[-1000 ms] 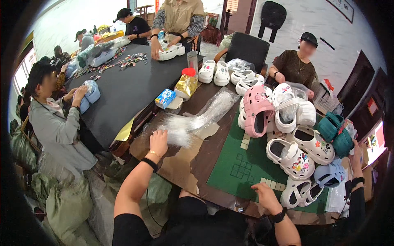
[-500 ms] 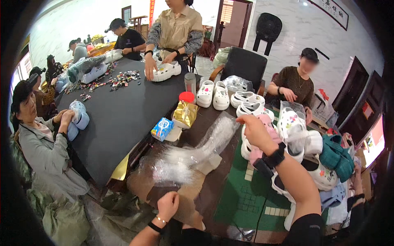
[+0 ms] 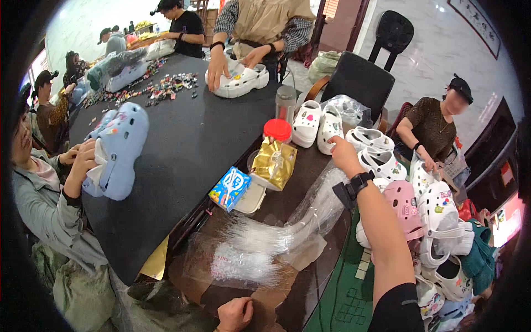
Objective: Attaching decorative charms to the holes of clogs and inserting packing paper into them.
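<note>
My right hand point(image 3: 347, 157) reaches across the table, its bent fingers closed at the toe of a white clog point(image 3: 330, 128) with small charms. The matching white clog point(image 3: 306, 123) stands upright just to its left. Under my right forearm's near side stretches a clear plastic sleeve packed with thin white strands point(image 3: 260, 235). My left hand point(image 3: 235, 314) is curled into a loose fist at the lower edge, beside brown cardboard point(image 3: 224, 293), and nothing shows in it. More white clogs point(image 3: 381, 157) and a pink clog point(image 3: 402, 207) are heaped right of my forearm.
A blue box point(image 3: 229, 188), a gold packet point(image 3: 274, 161), a red-lidded jar point(image 3: 277, 130) and a clear bottle point(image 3: 286, 103) stand mid-table. Across it, one person handles a white clog point(image 3: 238, 80); another, at left, holds light blue clogs point(image 3: 124, 152). Loose charms point(image 3: 171, 86) lie beyond.
My right hand has moved from above the clog heap to the standing white pair. My left hand sits lower in view. The person at left has raised the blue clogs; the view has shifted.
</note>
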Action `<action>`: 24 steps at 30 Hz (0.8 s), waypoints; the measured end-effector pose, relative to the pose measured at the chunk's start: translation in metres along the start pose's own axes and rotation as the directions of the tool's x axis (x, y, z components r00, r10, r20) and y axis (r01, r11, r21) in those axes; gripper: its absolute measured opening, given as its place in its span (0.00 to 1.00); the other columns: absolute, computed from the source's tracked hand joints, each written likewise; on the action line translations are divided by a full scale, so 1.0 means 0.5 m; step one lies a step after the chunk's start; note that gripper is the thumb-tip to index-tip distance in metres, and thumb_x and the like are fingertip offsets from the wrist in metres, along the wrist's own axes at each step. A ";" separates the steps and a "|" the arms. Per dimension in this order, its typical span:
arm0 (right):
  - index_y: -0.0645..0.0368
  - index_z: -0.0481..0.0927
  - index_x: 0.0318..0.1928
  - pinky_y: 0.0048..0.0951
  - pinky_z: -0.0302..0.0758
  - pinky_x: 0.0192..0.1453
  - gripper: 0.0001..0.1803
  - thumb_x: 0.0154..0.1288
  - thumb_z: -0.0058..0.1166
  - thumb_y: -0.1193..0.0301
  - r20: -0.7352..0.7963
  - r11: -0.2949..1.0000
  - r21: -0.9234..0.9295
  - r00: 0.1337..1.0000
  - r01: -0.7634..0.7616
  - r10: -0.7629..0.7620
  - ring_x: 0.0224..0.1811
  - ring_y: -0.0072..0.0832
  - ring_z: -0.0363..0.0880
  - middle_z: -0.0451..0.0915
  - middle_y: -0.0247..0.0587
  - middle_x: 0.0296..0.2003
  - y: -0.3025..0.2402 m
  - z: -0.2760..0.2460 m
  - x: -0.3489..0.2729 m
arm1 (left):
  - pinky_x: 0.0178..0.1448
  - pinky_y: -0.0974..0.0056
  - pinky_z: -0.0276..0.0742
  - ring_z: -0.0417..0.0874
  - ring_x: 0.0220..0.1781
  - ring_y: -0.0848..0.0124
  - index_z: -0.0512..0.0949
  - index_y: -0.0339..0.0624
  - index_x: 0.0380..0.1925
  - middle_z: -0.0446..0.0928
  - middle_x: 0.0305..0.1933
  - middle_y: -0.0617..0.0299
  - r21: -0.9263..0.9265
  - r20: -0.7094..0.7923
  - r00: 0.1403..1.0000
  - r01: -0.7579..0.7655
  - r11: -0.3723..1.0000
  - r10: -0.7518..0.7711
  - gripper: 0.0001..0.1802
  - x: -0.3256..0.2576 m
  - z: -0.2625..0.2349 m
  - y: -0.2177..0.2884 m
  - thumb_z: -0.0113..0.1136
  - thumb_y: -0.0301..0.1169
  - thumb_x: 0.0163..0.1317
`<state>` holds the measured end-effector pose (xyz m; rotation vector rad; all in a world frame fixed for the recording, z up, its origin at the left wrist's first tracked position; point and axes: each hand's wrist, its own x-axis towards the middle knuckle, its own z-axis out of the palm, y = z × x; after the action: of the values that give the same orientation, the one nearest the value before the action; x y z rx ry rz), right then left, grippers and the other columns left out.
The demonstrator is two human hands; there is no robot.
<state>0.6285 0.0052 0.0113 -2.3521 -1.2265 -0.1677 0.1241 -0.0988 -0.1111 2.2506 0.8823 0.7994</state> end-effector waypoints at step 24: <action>0.75 0.79 0.37 0.42 0.75 0.43 0.23 0.56 0.58 0.61 0.048 0.556 0.794 0.938 -0.244 0.343 0.35 0.50 0.82 0.82 0.61 0.32 -0.225 0.197 -0.175 | 0.29 0.60 0.77 0.81 0.26 0.61 0.79 0.47 0.31 0.79 0.26 0.61 0.073 -0.027 0.998 -0.054 0.996 0.056 0.04 -0.021 0.019 -0.016 0.61 0.33 0.58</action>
<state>0.4763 0.0406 -0.0631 -1.6572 -0.6079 0.3105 0.1214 -0.1046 -0.1258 2.3411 0.8783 0.8390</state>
